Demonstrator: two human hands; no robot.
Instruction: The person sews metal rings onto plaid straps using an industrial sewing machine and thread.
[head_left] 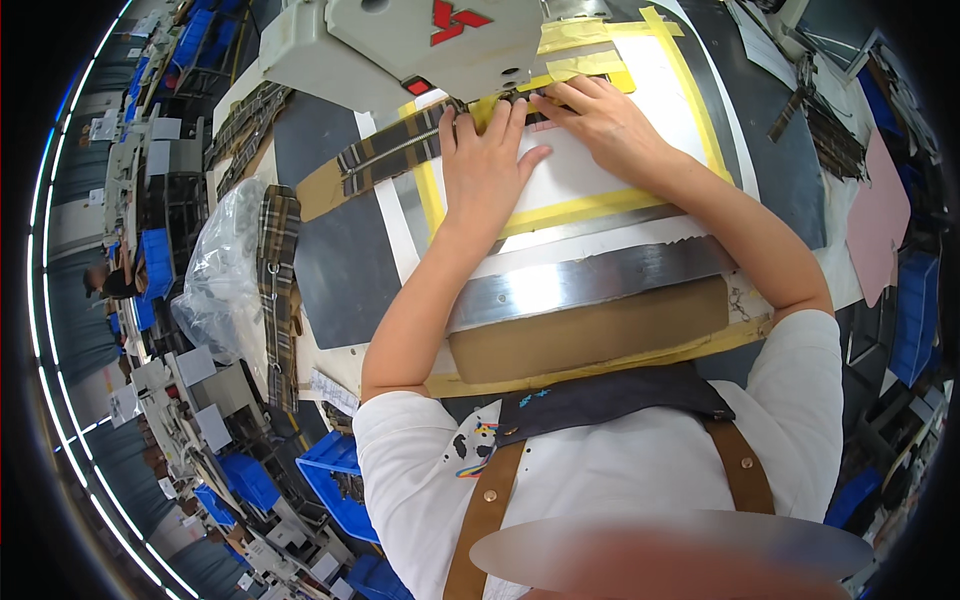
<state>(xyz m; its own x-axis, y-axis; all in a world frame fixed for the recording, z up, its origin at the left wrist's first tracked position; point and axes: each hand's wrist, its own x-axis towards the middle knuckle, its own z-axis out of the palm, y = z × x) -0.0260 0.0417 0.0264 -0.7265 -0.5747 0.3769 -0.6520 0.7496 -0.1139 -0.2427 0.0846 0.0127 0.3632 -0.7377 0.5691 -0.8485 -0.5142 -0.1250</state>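
Note:
Under a white sewing machine head (430,45) runs a plaid fabric strip (395,155) with a metal zipper along its length. My left hand (487,165) lies over the strip, its fingers spread on the fabric and the thumb stretched to the right. To the right of the needle area, my right hand (615,125) rests with fingers extended on the strip's other part. Its fingertips come close to those of the left. A white sheet edged with yellow tape (575,208) lies beneath both hands. The needle itself is hidden by the machine and fingers.
A metal plate (590,283) crosses the table's near edge. At left, more plaid strips (278,290) lie beside a clear plastic bag (215,270). Plaid pieces (835,135) and a pink sheet (880,215) are on the right. A blue crate (340,480) stands lower left.

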